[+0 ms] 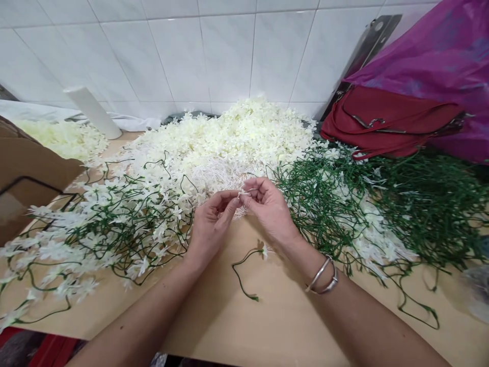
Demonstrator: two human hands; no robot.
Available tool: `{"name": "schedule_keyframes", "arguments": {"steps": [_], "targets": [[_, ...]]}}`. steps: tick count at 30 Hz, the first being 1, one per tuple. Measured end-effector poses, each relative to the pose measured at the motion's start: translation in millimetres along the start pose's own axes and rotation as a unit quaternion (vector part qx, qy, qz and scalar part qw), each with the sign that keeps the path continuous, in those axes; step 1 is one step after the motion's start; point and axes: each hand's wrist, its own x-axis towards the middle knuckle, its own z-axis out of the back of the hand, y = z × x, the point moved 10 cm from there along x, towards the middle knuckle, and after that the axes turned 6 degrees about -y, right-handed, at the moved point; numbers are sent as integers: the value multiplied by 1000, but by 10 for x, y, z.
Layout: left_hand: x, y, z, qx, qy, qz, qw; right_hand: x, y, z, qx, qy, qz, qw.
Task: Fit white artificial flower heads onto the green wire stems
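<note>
My left hand [214, 219] and my right hand [269, 206] meet above the middle of the table, both closed in a pinch. Between their fingertips is a small white flower piece [244, 193], partly hidden by the fingers. Just behind my hands lies a heap of thin white strands [219, 173], backed by a large mound of cream-white artificial blossoms [244, 130]. On the table below my right hand rests a single green stem [240, 275] with a white flower [265, 251] at its upper end.
White flowers on green stems [126, 219] spread over the left side. Loose green stems [324, 204] are piled at the right, before a red handbag [393, 120] and a purple plastic bag [431, 56]. A cardboard box [30, 173] and white roll [93, 112] stand left.
</note>
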Motion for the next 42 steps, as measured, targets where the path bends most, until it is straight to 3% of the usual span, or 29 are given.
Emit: {"name": "schedule_keyframes", "arguments": {"steps": [5,9,12,13,17,19,21,24,28,30,32,34,36,42], "targets": [[-83,-187,-36,106,24,-87,990,15,34,-81,17,80,-17,996],[-107,-190,0,93,10,-61,994,56,160,5,21,74,17,997],[-166,-420,19,156,19,-103,982,100,200,77,27,71,35,997],[-214,-493,-40,189,63,-118,973,115,201,90,33,75,38,996],[-691,-498,-384,226,360,-118,898,182,185,164,35,65,54,996],[-918,-383,-428,242,432,-111,862,214,150,206,8,46,55,997],[-1060,-256,-450,263,451,-120,845,234,110,231,-10,31,47,998],[-1160,-151,-495,258,438,-135,851,243,100,255,2,15,45,999],[-1151,-225,-542,194,414,-139,879,255,137,321,34,-13,41,998],[-976,-245,-469,124,357,-87,922,264,163,358,60,-22,32,997],[-714,-146,-297,62,253,-3,965,269,192,375,78,-19,20,997],[-495,13,-92,29,140,62,988,262,193,346,76,5,-1,997],[-367,139,48,12,66,86,994,228,142,259,53,54,-35,997],[-332,261,158,12,11,94,995,27,-90,-24,-2,203,-110,973]]}}
